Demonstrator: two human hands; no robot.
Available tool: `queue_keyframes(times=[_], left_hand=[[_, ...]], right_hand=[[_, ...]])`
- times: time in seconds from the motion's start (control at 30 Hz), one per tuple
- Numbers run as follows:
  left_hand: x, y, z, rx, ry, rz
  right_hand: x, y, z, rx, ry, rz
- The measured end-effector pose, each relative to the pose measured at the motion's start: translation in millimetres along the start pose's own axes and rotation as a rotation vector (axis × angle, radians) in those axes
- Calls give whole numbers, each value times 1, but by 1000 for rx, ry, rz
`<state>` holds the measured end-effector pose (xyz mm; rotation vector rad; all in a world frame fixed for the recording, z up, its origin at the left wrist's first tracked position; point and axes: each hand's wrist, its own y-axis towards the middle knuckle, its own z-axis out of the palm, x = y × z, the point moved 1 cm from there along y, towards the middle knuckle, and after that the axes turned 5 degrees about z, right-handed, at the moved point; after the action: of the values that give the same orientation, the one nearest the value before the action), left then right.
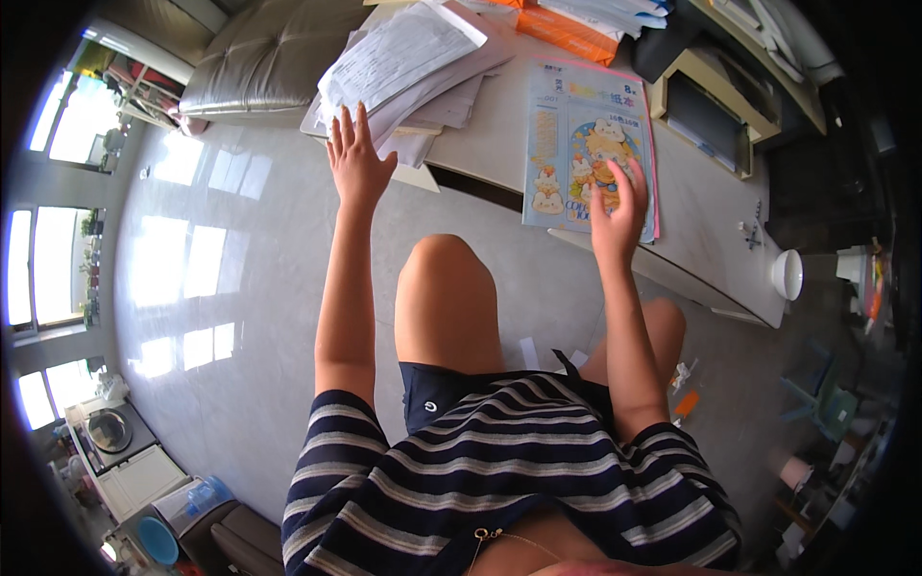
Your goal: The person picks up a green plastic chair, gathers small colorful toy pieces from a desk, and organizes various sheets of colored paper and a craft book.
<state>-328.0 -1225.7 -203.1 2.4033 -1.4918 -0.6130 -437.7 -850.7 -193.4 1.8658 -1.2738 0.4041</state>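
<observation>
My left hand point(358, 164) reaches out with its fingers spread, holding nothing. Its fingertips lie at the near-left edge of a loose, slanting pile of papers point(410, 65) on the table point(482, 140); whether they touch the sheets I cannot tell. Over the lower right of a light-blue coloured-paper pad point(555, 144) is my right hand point(621, 216), fingers curved and apart, nothing between them. Contact with the pad is not clear. The pad's cover bears cartoon animals and printed writing, and a pink edge shows along its right and top.
Orange packaging point(565, 32) with papers on it lies at the table's far side. Right of the pad stands a beige drawer unit point(709, 115). A white bowl point(787, 275) sits at the table's right end. Paper scraps point(686, 405) litter the floor. A tufted leather seat point(252, 68) adjoins at left.
</observation>
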Motion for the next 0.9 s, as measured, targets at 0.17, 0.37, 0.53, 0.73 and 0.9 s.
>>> queue_keyframes(times=[0.17,0.37,0.53,0.73,0.9], left_hand=[[26,9,11,44,41,12],[10,18,10,-80,-22,52],[-26,19,-8,-77,-75,138],[-79,-7,-17,57,-216,256],[-83,3,-32,111,-342,245]], right_hand=[[50,1,40,284,359,-2],[68,16,84,556,667,251],[83,41,136,796,1034,711],[90,75,199,763,1121,968],[51,79,215,462,925,671]])
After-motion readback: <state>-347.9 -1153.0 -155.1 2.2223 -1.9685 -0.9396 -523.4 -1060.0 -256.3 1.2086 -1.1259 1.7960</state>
